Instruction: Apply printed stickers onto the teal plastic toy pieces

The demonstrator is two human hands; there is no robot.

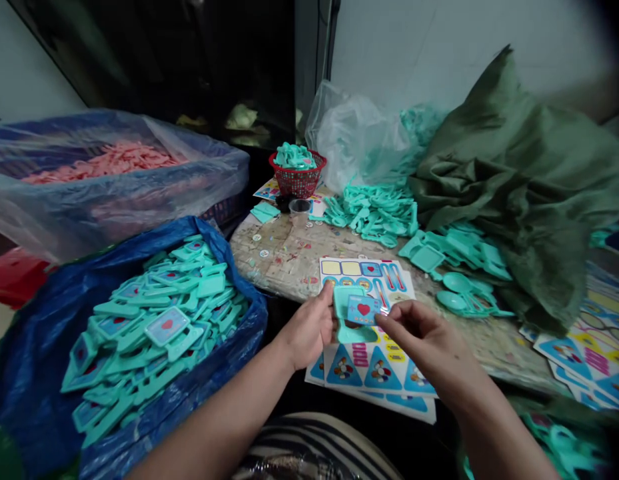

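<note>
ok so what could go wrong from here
The heart sticker, pinched at one corner by the right hand, sits off to the right over the turquoise piece in the left hand, so it might go on crooked. The printed sheets reach past the table's near edge and could slide off if bumped. Finished-looking pieces lie heaped in the blue bag, where their pictures might get scuffed.

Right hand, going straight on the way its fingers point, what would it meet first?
Probably the teal plastic piece held by the left hand; the heart sticker pinched by the right hand overlaps it in view, though whether they touch is unclear.
</note>
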